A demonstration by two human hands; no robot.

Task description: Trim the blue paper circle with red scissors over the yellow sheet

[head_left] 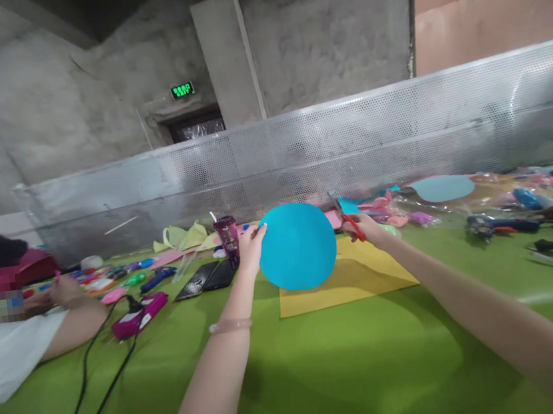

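Left grip (252, 245): pinched on blue disc (297, 246), held over yellow sheet (372, 269)'s left part. Right grip (369, 230): wrapped round red scissors (359, 230), near its far edge. For clean trimming, disc best kept unbent.

Diffuse, moderate light; far wall (326, 33) dim. Blue disc (297, 246) evenly lit; soft shadows on the near counter (317, 376), pale glare on the mesh panel (349, 144) at far right. Wide-angle stretch toward the edges.

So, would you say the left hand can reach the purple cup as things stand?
Probably yes: the purple cup appears beside the left hand, nothing visible between, though that hand holds the blue disc.
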